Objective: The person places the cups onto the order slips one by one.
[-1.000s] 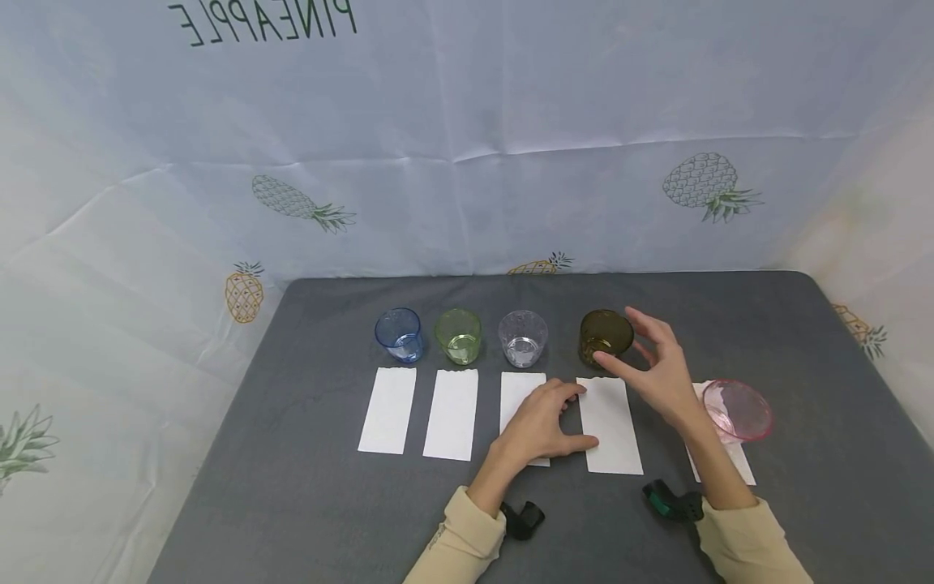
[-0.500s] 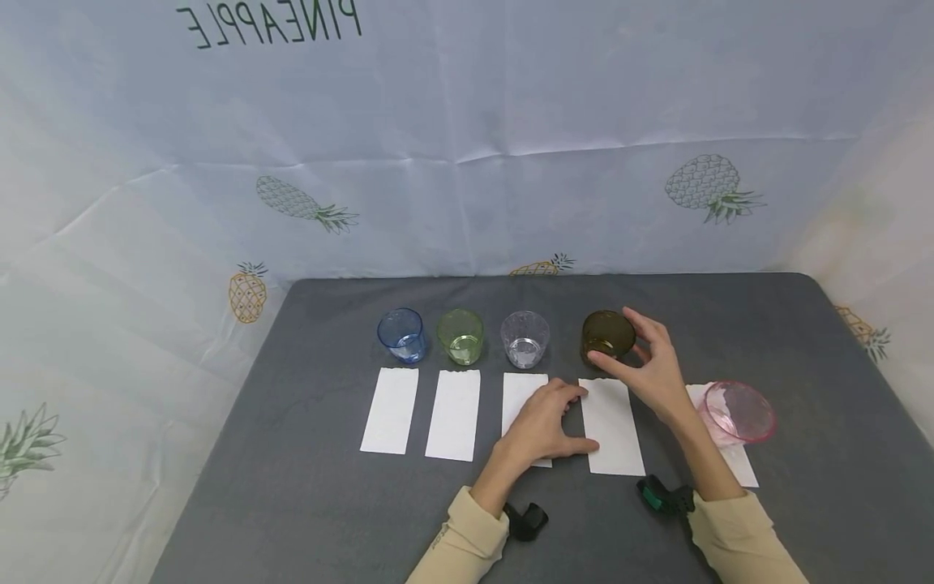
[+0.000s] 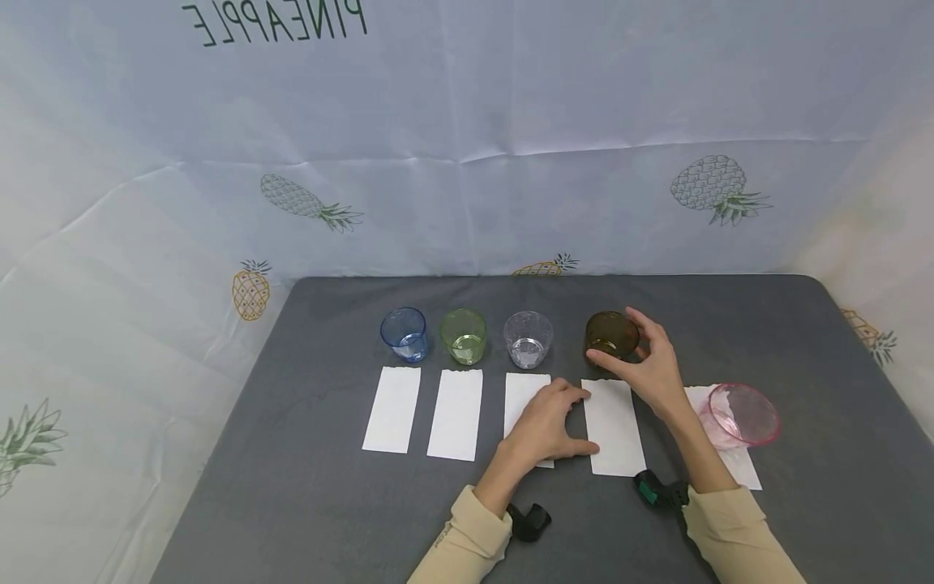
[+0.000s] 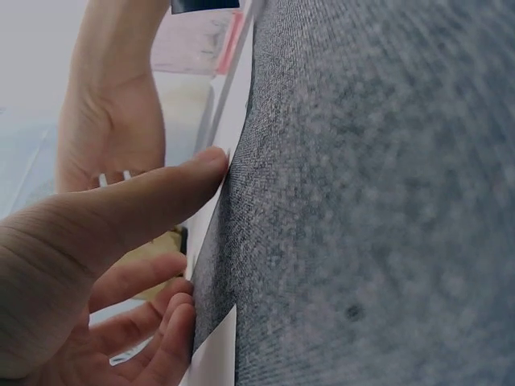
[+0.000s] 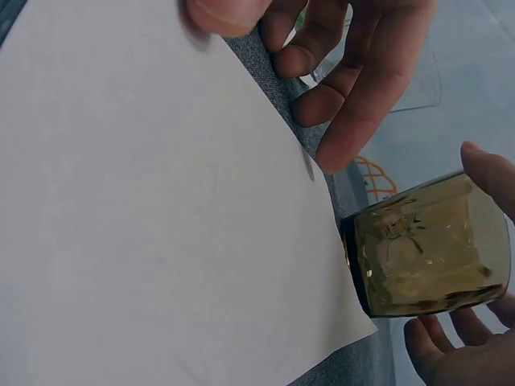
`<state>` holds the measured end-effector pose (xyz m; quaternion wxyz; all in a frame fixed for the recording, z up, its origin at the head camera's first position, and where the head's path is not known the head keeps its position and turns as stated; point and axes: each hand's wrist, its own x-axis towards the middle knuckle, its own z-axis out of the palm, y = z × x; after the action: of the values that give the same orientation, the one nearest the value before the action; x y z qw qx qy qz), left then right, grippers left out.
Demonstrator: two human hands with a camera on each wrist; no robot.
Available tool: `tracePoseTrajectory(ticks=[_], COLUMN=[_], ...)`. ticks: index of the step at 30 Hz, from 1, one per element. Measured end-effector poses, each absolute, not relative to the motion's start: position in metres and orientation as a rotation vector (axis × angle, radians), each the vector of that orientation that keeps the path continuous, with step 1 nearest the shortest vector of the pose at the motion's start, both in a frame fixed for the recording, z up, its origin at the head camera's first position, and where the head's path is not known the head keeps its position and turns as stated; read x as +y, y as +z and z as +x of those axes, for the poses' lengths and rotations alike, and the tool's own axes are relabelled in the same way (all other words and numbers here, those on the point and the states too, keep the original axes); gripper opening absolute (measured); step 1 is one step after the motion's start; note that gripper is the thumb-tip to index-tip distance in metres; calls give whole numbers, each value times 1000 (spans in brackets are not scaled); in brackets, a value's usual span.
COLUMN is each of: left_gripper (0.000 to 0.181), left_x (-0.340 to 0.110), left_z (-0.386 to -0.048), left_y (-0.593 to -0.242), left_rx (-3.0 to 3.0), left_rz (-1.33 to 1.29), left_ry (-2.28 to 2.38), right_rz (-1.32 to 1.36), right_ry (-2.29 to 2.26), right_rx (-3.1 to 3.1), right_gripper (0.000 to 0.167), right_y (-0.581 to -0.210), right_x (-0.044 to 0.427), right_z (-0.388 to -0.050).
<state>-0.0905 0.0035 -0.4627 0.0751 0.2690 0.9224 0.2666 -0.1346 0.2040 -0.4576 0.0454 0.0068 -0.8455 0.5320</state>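
Observation:
An amber glass tumbler (image 3: 611,335) stands upright on the table at the far edge of a white paper strip (image 3: 613,430). My right hand (image 3: 653,373) holds this glass, thumb on the near side and fingers round the right and far side. In the right wrist view the amber glass (image 5: 426,249) appears sideways between thumb and fingers. My left hand (image 3: 547,423) rests over another paper strip (image 3: 518,397), its thumb and index fingertips touching the left edge of the strip below the amber glass. The left wrist view shows the left thumb (image 4: 153,201) lying against that paper.
A blue glass (image 3: 404,332), a green glass (image 3: 464,334) and a clear glass (image 3: 529,338) stand in a row, with paper strips in front. At right, a pink glass (image 3: 740,415) sits on its own strip. A pineapple-print curtain (image 3: 467,162) hangs behind the grey table.
My right thumb has slid left across the near side of the amber glass, and the right hand has come closer round it. The left hand stays at the paper. The view shifts slightly.

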Motion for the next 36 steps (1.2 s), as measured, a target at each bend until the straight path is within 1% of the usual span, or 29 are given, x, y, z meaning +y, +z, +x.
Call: tracePoseTrajectory(ticks=[13, 18, 24, 36], left_gripper=[74, 74, 73, 73], left_x=[9, 10, 9, 7], left_z=[-89, -90, -90, -91], left_y=[-465, -466, -466, -464], left_rx=[2804, 2798, 2788, 2771], left_rz=[798, 794, 797, 814], left_ry=[733, 734, 754, 748], right_rz=[-21, -45, -58, 23], right_ry=[1619, 1605, 1601, 1624], right_rx=[-2575, -2559, -2554, -2539], right_gripper=[90, 87, 87, 88], right_y=[-458, -458, -452, -442], right_x=[202, 201, 201, 199], right_z=[-132, -131, -127, -114])
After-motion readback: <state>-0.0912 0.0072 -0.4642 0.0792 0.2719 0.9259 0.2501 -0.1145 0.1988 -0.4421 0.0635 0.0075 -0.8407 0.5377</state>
